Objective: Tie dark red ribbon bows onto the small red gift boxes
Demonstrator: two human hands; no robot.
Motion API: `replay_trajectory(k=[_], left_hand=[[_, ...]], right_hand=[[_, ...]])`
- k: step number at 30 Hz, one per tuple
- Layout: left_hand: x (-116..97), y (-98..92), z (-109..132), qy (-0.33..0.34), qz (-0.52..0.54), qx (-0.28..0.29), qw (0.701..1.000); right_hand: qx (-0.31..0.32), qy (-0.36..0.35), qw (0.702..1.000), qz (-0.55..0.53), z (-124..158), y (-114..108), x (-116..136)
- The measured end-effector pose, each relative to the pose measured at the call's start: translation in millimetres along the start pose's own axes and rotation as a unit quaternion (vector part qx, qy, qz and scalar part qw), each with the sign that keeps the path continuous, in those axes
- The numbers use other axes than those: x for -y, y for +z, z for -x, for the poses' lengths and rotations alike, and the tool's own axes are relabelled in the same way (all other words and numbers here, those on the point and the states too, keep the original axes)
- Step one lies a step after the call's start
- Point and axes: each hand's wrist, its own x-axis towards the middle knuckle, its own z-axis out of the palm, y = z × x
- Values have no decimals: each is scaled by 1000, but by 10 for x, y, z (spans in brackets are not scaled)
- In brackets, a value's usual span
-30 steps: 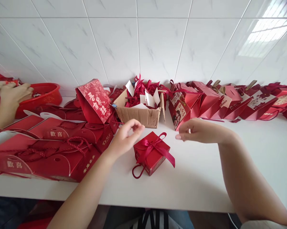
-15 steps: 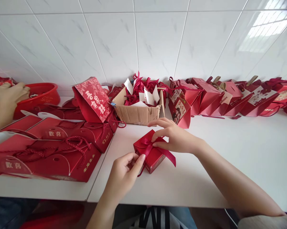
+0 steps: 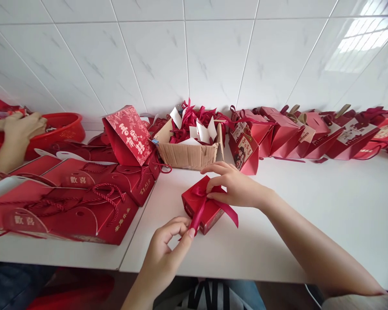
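A small red gift box (image 3: 209,219) lies on the white table in front of me, with a dark pink ribbon (image 3: 199,212) tied in a bow across its top. My left hand (image 3: 169,245) pinches one ribbon end between thumb and index finger, just off the box's near left corner. Over the box's right side, my right hand (image 3: 231,185) has thumb and fingertips closed at the bow's knot. The other ribbon tail hangs over the right edge of the box.
Behind the box stands a cardboard box (image 3: 187,156) of ribbons and white cards. Red gift boxes (image 3: 284,133) line the wall at right. Flat-topped red boxes with cords (image 3: 110,219) fill the left. Another person's hands (image 3: 22,129) work by a red basin (image 3: 63,137).
My left hand has moved slightly down and toward me, drawing the ribbon end out past the box's edge. My right hand stays at the knot.
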Motion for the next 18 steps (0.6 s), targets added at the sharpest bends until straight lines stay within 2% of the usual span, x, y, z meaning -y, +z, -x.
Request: replay_trajectory(k=[8, 9, 11, 13, 14, 15, 18], left_hand=[[68, -85, 202, -29, -45, 12, 998], [73, -105, 208, -22, -71, -4, 997], [73, -160, 191, -9, -124, -73, 990], [48, -226, 125, 4, -147, -144, 979], [24, -259, 70, 10, -147, -158, 976], [-7, -289, 0, 21, -145, -150, 978], [-116, -340, -277, 74, -144, -74, 984]], right_hand=[[7, -1, 1000, -13, 4, 4, -13], [7, -4, 1000, -19, 6, -4, -24], [-3, -11, 999, -37, 14, -37, -58], [-22, -16, 998, -58, 29, -85, -102], [-29, -18, 997, -66, 38, -110, -122], [-31, -18, 997, -73, 46, -132, -139], [-16, 0, 997, -81, 60, -165, -158]])
